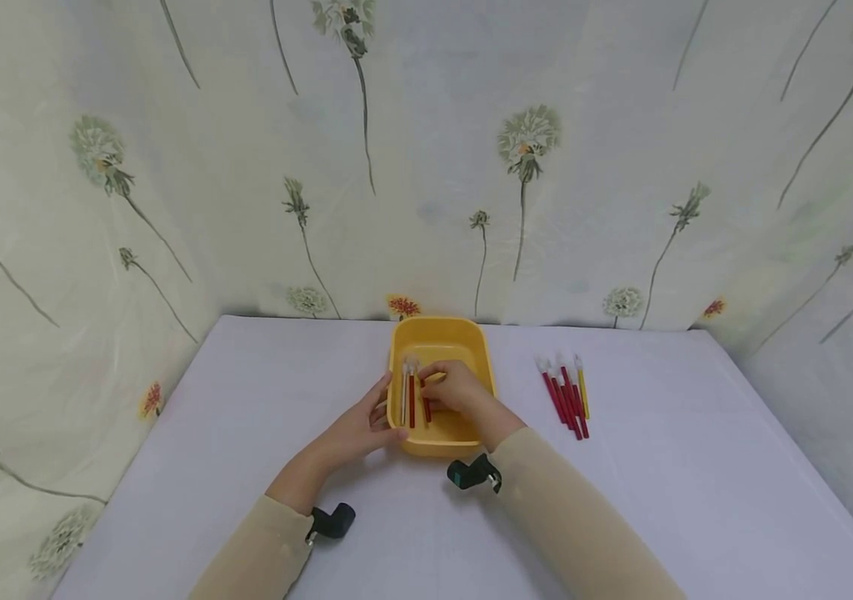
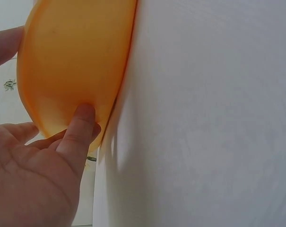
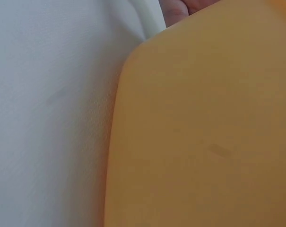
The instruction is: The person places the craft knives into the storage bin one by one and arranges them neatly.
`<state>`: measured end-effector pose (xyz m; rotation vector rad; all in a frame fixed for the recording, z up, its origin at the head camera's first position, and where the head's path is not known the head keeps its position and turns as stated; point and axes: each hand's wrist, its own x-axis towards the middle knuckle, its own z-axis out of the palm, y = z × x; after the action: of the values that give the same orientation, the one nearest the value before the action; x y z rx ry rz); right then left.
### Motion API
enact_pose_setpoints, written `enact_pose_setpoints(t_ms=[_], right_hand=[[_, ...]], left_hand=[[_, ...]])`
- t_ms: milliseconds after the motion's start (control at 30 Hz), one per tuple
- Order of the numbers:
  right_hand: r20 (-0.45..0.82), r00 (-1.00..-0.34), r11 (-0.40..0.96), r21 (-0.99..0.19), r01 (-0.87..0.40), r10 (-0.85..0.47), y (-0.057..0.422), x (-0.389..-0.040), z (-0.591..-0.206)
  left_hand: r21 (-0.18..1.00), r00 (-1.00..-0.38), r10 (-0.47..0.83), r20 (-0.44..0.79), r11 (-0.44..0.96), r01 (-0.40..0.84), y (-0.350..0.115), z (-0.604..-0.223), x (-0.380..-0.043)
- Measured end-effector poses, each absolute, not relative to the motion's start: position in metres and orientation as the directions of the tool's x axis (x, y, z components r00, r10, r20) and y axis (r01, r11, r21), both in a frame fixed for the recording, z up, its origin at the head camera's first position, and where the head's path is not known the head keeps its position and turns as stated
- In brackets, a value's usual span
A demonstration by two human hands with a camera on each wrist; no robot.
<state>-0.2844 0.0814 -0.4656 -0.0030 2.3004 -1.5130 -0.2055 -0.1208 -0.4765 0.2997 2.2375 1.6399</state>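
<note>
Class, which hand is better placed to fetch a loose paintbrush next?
Probably the right hand, once free of the held paintbrush: the loose paintbrushes lie on its side of the yellow tray. The left hand holds the tray's opposite side.

Pale table (image 1: 696, 450); behind it, backdrop (image 1: 419, 242), probably cloth, printed with dandelions (image 1: 528, 136) and few orange-red flowers (image 1: 402, 306).

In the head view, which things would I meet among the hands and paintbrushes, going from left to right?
The left hand → the leftmost paintbrush in the yellow plastic tray → the red-handled paintbrush next to it → the right hand → the pile of paintbrushes outside the tray.
</note>
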Motion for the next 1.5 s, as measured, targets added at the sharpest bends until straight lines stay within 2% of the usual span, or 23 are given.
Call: enact_pose_setpoints(t_ms=[1200,1500], right_hand=[[-0.315,-0.932,0.412,-0.885,0.218,-0.182,0.0810,-0.2861,-0.4671],[-0.271,-0.952,0.469,-0.865,0.176,-0.144,0.0826,-0.2874,-0.4641]], left_hand=[[0.944,-0.922,0.355,-0.158,0.327,-0.036,-0.1194,-0.4752,-0.2053],[0.946,-0.920,0.359,-0.155,0.322,-0.034,-0.1196,-0.4757,-0.2057]])
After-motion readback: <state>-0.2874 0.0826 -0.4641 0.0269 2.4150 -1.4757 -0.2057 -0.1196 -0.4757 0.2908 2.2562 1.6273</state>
